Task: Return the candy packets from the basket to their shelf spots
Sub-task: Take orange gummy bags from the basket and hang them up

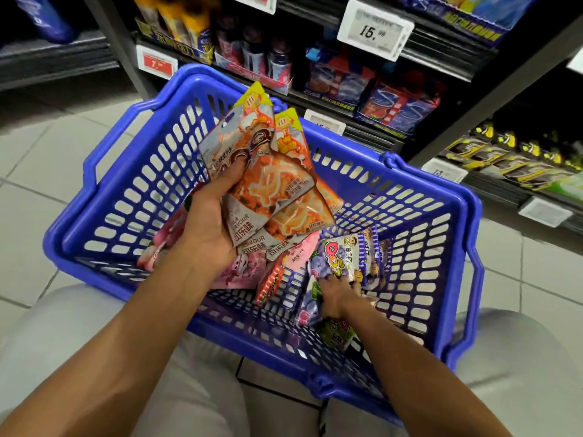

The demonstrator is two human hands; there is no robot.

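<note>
A blue plastic basket (pixel 132 171) rests on the floor in front of my knees. My left hand (pixel 208 216) grips a fanned stack of several orange and grey cola-flavour candy packets (pixel 271 184) above the basket. My right hand (pixel 339 294) reaches down inside the basket, fingers curled on a purple grape candy packet (pixel 334 263). Pink packets (pixel 246 269) and a red striped packet (pixel 271 282) lie on the basket bottom, partly hidden by my left hand and the held stack.
Dark shelves (pixel 441 55) stand just behind the basket, stocked with blue and red packets (pixel 372 89) and yellow packets (pixel 504 152) at the right. White price tags (pixel 373 29) hang on the shelf edges. Pale floor tiles (pixel 47 171) spread to the left.
</note>
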